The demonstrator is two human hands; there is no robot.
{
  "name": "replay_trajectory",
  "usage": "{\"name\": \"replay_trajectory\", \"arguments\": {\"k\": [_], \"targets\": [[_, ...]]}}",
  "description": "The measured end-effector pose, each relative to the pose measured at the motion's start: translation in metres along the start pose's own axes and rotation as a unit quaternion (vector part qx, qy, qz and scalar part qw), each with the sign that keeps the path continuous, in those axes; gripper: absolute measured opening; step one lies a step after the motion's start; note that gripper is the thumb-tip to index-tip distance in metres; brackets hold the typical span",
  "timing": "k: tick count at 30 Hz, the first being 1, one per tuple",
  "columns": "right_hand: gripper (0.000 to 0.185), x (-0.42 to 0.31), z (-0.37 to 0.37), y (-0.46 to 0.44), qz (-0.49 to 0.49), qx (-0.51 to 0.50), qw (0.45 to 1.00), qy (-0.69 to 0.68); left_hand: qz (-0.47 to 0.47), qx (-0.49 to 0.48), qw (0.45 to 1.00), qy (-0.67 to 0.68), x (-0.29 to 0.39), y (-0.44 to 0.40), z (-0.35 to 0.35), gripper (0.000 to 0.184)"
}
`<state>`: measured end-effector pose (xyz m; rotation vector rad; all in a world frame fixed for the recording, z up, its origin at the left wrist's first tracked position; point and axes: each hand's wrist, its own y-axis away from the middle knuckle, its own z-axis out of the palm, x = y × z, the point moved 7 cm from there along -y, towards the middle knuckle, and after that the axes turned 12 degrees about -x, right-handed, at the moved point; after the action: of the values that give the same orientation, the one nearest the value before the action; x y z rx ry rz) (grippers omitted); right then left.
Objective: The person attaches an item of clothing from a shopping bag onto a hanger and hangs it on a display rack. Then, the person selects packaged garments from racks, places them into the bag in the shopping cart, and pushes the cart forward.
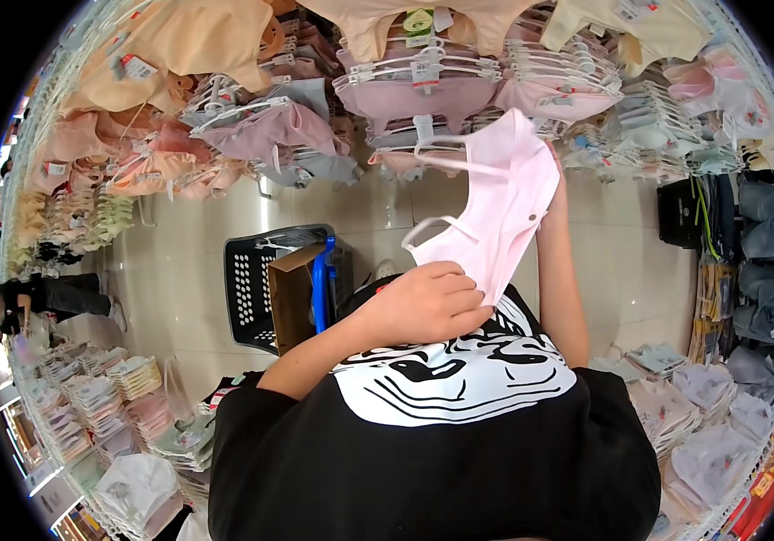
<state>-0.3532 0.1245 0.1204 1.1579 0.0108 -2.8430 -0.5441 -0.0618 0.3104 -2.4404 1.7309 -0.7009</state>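
Note:
A pale pink garment (508,203) with thin straps and a small round dark spot hangs slantwise between my hands. My left hand (430,302) is closed on its lower end, knuckles facing up. At the garment's right edge, my right hand (555,194) grips it from the side, with most of its fingers hidden behind the fabric. The white straps (445,230) stick out to the left of the cloth.
Racks of hanging underwear (414,86) run along the top. A black basket (247,293) holding a cardboard box (290,293) stands on the tiled floor. Stacked garments (103,397) line the lower left; dark clothes (765,221) hang right. Another person (62,296) stands far left.

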Motion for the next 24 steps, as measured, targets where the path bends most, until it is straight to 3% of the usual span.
{"name": "replay_trajectory", "arguments": {"k": [3, 4, 5, 6, 7, 8, 11, 14, 15, 18, 21, 24], "targets": [[0.032, -0.017, 0.021, 0.018, 0.003, 0.033, 0.986, 0.163, -0.12, 0.107, 0.987, 0.013, -0.038, 0.025, -0.019, 0.022], [0.03, -0.02, 0.022, 0.023, 0.01, 0.041, 0.973, 0.227, -0.198, 0.145, 0.969, -0.02, -0.056, 0.041, -0.029, 0.022], [0.026, -0.025, 0.02, 0.028, 0.011, 0.012, 0.943, 0.333, -0.263, 0.252, 0.931, -0.01, -0.068, 0.064, -0.046, 0.022], [0.023, -0.029, 0.026, 0.034, 0.011, -0.018, 0.9, 0.434, -0.361, 0.302, 0.879, 0.072, -0.086, 0.088, -0.05, 0.018], [0.018, -0.025, 0.027, 0.04, 0.027, -0.018, 0.893, 0.449, -0.441, 0.333, 0.819, 0.151, -0.097, 0.109, -0.051, 0.013], [0.018, -0.023, 0.038, 0.044, 0.049, -0.06, 0.863, 0.499, -0.425, 0.394, 0.79, 0.2, -0.11, 0.132, -0.042, 0.008], [0.018, -0.01, 0.063, 0.056, 0.111, -0.187, 0.744, 0.631, -0.406, 0.429, 0.76, 0.272, -0.122, 0.157, -0.033, 0.007], [0.014, 0.003, 0.082, 0.061, 0.041, -0.24, 0.71, 0.661, -0.381, 0.467, 0.726, 0.331, -0.122, 0.17, -0.023, 0.008], [0.014, 0.009, 0.086, 0.062, 0.023, -0.254, 0.724, 0.641, -0.384, 0.465, 0.721, 0.34, -0.123, 0.176, -0.016, 0.009], [0.016, 0.038, 0.051, 0.066, 0.179, -0.239, 0.728, 0.617, -0.411, 0.437, 0.727, 0.335, -0.127, 0.186, -0.002, 0.009], [0.02, 0.047, 0.043, 0.075, 0.245, -0.216, 0.735, 0.594, -0.492, 0.361, 0.747, 0.264, -0.131, 0.198, 0.0, 0.009], [0.025, 0.055, 0.035, 0.081, 0.269, -0.26, 0.663, 0.648, -0.569, 0.169, 0.795, 0.126, -0.139, 0.227, 0.015, 0.015]]}}
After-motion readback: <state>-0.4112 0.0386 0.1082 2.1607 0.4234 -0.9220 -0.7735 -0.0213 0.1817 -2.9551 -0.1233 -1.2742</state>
